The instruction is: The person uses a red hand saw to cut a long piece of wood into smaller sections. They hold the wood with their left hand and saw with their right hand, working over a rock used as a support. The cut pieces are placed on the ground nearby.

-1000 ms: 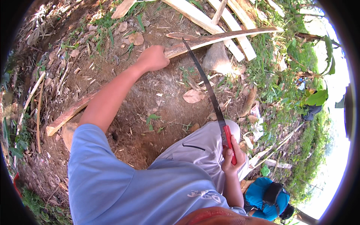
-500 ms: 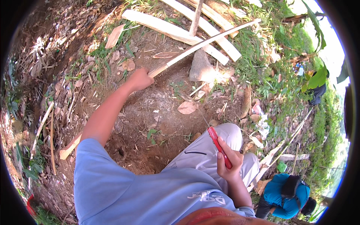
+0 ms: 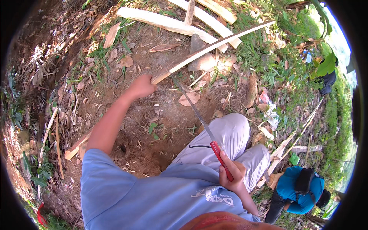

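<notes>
My left hand [image 3: 143,86] is closed round the near end of a long, narrow strip of wood [image 3: 214,45], which slants up and away to the right. Its outer length is pale, while the part by my fist is browner. In my right hand [image 3: 233,172], above my lap, is the red handle of a long-bladed knife [image 3: 193,108]. The thin grey blade points up and left, and its tip appears at the strip just beyond my left fist. Whether it touches the wood I cannot tell.
Pale boards [image 3: 165,22] lie at the far side, near a grey stone [image 3: 201,61]. Dry leaves and wood chips cover the dirt. At the lower right a person in a teal top [image 3: 290,183] bends over; light wood strips [image 3: 280,155] lie close by.
The knife blade has swung up and left, so its tip now meets the view of the strip near my left hand. My left hand keeps its hold on the strip.
</notes>
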Tool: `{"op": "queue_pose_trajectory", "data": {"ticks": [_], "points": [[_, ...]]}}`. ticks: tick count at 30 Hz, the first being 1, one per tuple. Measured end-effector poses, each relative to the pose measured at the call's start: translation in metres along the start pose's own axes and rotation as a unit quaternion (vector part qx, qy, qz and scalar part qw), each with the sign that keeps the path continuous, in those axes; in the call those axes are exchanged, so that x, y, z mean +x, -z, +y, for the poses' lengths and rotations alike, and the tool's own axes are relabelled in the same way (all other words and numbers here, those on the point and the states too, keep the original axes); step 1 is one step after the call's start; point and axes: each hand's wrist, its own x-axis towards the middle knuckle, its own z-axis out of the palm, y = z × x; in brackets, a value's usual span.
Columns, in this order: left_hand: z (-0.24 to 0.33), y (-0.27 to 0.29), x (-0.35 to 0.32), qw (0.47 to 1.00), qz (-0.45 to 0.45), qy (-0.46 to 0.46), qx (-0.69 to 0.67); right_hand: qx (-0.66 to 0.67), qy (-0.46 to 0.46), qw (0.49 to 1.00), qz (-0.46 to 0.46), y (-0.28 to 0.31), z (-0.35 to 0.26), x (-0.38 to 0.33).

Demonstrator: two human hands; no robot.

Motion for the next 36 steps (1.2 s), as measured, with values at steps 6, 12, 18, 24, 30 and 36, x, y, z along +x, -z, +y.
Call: {"op": "queue_pose_trajectory", "data": {"ticks": [6, 12, 18, 24, 30, 36], "points": [[0.02, -0.02, -0.01, 0.989, 0.131, -0.054, 0.044, -0.007, -0.026, 1.0, 0.011, -0.001, -0.003, 0.001], [0.025, -0.014, -0.008, 0.998, 0.06, -0.007, 0.018, -0.025, -0.055, 0.998, 0.011, 0.003, -0.011, 0.0], [0.017, -0.009, 0.0, 0.999, 0.024, -0.028, 0.003, -0.003, 0.027, 0.999, 0.03, -0.026, 0.013, 0.021], [0.019, -0.009, -0.006, 0.999, 0.022, -0.032, 0.01, 0.012, 0.016, 0.999, 0.032, -0.042, 0.009, 0.066], [0.03, -0.004, -0.006, 0.999, 0.02, -0.028, 0.028, 0.025, -0.004, 0.999, 0.033, -0.078, 0.007, 0.12], [0.014, -0.012, 0.001, 0.998, 0.042, -0.054, 0.007, 0.107, -0.034, 0.993, 0.04, -0.114, 0.027, 0.187]]}}
